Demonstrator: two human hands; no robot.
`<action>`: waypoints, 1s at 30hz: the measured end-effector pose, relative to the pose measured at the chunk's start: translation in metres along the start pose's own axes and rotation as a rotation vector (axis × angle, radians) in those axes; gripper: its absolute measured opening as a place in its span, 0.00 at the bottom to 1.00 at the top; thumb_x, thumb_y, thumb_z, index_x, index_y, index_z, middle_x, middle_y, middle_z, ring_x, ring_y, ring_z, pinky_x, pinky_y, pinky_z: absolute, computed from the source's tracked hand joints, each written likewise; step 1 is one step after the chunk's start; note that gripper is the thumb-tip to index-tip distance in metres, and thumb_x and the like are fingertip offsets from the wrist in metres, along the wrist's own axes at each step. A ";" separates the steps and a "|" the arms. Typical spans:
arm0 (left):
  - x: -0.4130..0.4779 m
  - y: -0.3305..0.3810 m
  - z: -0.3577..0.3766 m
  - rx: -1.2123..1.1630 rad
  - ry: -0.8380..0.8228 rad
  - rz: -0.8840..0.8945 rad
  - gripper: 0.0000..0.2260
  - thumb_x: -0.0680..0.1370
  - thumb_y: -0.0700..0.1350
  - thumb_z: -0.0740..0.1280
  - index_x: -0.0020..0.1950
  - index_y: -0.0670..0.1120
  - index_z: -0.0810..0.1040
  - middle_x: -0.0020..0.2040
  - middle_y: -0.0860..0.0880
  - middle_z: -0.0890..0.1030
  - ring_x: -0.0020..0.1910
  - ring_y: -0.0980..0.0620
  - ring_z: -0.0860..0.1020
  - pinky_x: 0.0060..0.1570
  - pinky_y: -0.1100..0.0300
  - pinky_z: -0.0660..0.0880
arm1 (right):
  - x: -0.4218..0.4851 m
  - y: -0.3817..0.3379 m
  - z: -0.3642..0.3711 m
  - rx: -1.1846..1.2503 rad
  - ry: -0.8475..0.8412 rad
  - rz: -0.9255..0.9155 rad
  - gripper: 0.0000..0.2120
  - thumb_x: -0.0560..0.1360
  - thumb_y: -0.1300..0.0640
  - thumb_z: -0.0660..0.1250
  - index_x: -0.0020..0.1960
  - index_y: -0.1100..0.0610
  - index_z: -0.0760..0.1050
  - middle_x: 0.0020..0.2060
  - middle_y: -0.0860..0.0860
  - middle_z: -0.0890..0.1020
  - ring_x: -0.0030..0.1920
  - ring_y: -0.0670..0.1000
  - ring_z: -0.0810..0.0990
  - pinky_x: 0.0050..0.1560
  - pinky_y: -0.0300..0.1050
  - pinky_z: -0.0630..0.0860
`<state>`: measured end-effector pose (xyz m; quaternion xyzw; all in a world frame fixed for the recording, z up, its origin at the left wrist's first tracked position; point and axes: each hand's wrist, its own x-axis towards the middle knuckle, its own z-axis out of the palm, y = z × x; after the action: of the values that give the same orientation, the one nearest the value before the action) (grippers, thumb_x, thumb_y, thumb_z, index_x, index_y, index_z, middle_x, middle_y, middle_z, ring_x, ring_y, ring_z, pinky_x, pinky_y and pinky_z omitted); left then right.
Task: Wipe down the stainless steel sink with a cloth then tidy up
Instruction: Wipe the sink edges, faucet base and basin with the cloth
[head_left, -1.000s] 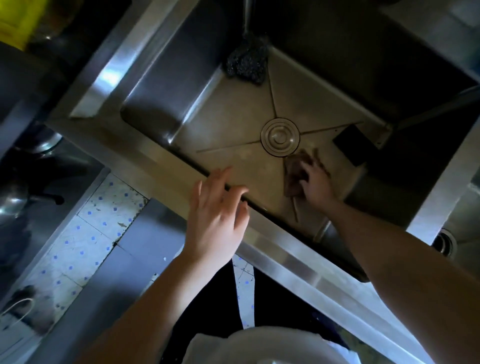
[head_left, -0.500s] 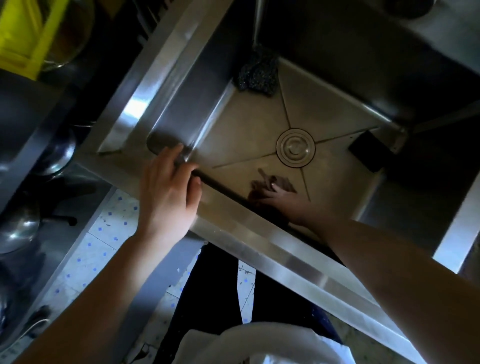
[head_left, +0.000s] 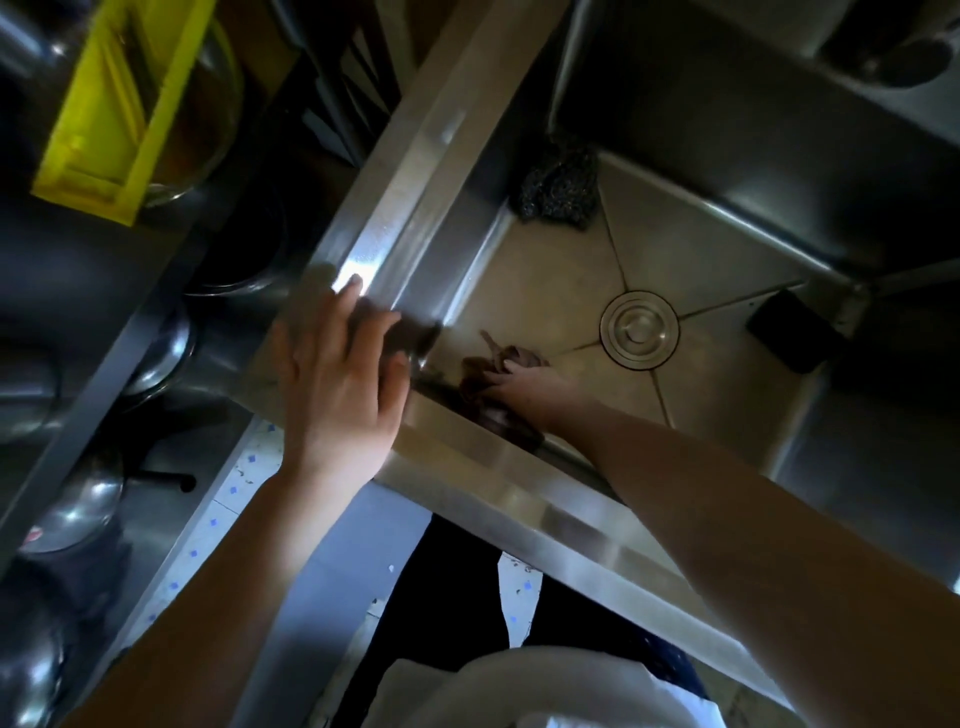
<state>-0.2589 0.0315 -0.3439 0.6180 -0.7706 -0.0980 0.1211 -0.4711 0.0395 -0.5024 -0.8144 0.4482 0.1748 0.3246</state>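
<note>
The stainless steel sink (head_left: 545, 291) fills the middle and right of the view, with a round drain cover (head_left: 639, 329) in its floor. My right hand (head_left: 524, 388) is down inside the basin at the near left corner, pressing a dark brown cloth (head_left: 485, 371) against the floor by the front wall. My left hand (head_left: 340, 384) lies flat on the sink's near left rim corner, fingers spread, holding nothing.
A dark steel scourer (head_left: 558, 189) sits in the far left corner of the basin and a black sponge (head_left: 792, 330) at the right. A yellow rack (head_left: 122, 98) and metal pots (head_left: 78, 504) stand to the left. The floor is tiled below.
My right hand has dragged the cloth from right of the drain to the near left corner. My left hand has slid left along the front rim to the corner.
</note>
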 end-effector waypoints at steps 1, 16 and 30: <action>0.003 -0.004 -0.001 -0.002 0.004 0.002 0.13 0.76 0.48 0.60 0.59 0.48 0.73 0.70 0.45 0.67 0.69 0.43 0.65 0.71 0.48 0.47 | 0.007 -0.004 -0.003 -0.003 0.003 0.016 0.21 0.76 0.54 0.62 0.69 0.47 0.67 0.66 0.57 0.72 0.65 0.61 0.70 0.59 0.60 0.71; 0.055 0.001 -0.009 -0.003 -0.123 0.095 0.14 0.76 0.46 0.62 0.59 0.44 0.75 0.68 0.41 0.70 0.65 0.39 0.69 0.64 0.35 0.63 | 0.052 0.023 -0.044 0.177 0.229 0.377 0.27 0.70 0.57 0.70 0.67 0.48 0.68 0.76 0.54 0.55 0.76 0.56 0.49 0.70 0.56 0.60; 0.066 0.023 -0.014 -0.025 -0.122 0.178 0.15 0.78 0.46 0.57 0.58 0.42 0.78 0.67 0.40 0.72 0.64 0.39 0.70 0.62 0.41 0.66 | -0.012 0.071 -0.015 0.390 0.239 0.568 0.18 0.76 0.59 0.63 0.65 0.55 0.72 0.70 0.57 0.67 0.70 0.60 0.64 0.68 0.53 0.66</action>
<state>-0.2895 -0.0283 -0.3194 0.5386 -0.8270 -0.1341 0.0896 -0.5369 0.0092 -0.5111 -0.5949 0.7161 0.0729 0.3576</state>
